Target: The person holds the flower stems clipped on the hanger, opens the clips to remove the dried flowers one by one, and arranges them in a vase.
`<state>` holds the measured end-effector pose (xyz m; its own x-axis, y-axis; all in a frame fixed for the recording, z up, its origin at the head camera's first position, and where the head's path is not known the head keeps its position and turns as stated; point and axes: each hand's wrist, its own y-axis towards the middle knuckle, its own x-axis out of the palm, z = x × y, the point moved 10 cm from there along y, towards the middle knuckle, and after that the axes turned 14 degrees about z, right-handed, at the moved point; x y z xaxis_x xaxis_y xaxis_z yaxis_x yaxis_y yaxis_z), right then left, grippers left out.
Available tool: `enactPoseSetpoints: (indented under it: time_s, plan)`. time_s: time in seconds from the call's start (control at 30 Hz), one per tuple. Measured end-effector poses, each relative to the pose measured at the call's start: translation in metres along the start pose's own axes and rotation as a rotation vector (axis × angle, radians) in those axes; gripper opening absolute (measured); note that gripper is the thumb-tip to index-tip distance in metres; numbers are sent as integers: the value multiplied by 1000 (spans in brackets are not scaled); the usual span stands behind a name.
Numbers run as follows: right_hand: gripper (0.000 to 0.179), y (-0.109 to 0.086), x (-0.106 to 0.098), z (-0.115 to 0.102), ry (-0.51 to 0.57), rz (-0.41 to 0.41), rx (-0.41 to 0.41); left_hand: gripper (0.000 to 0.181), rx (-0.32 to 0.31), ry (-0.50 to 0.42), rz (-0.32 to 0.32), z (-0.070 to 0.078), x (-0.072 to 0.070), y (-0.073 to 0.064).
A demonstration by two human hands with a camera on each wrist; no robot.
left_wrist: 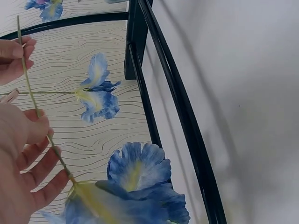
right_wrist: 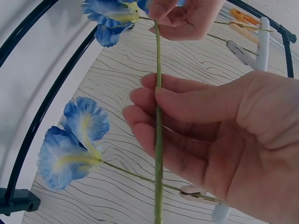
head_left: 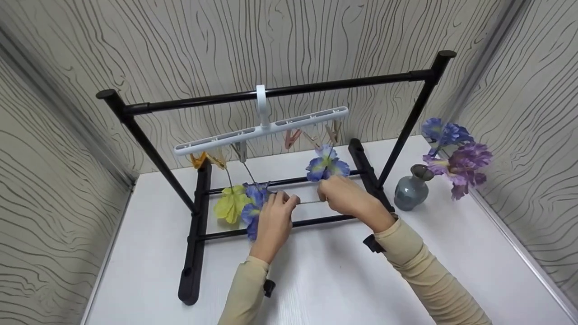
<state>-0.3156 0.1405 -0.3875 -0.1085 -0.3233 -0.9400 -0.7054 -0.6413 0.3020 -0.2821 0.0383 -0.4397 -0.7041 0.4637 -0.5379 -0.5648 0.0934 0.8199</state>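
While both hands worked below the hanger, one blue flower was stretched between them, its stem seen between the stand's lower crossbars in the head view. Its long axis ran nearly level from side to side, roughly along those crossbars. The bloom pointed to the person's left, just beside the left hand; the bare stem end pointed right, past the right hand. Each grip was clamped on the stem: the left thumb and fingers pinched it near the bloom, and the right thumb and fingertips pinched it farther along.

One white hanger hung by its hook from the top bar of one black stand, which had two uprights, two feet and two lower crossbars. Six clips lined the hanger: orange, pale orange, gray, pink, beige and brown. Three flowers hung downward: one yellow from the pale orange clip, and two blue, one from the gray clip and one below the brown.

To the right, one vase stood on the white surface, with blue petals and purple petals leaning right; how many stems it held could not be told.
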Motion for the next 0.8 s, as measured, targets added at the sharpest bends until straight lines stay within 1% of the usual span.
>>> enactPoseSetpoints:
  time_s: [0.1, 0.2, 0.33, 0.4, 0.53, 0.67, 0.8]
  plan:
    - [27, -2, 3, 2, 19, -5, -22, 17, -5, -6, 14, 1, -1, 1]
    - [25, -3, 5, 4, 45, -3, -31, 19, -28, -49, 25, 3, -4, 3]
    - [24, -5, 7, 10, 59, -5, -16, 19, -50, -113, 19, 7, -7, 6]
    - [24, -7, 9, 12, 64, -11, -6, 18, -50, -141, 18, 10, -9, 8]
    - [21, -9, 9, 15, 79, -20, 7, 18, -36, -194, 56, 12, -19, 13]
    - [20, -11, 9, 22, 91, -30, 43, 17, -41, -232, 92, 10, -29, 19]
    - [21, -14, 6, 28, 104, -19, 62, 17, -78, -257, 122, 2, -36, 25]
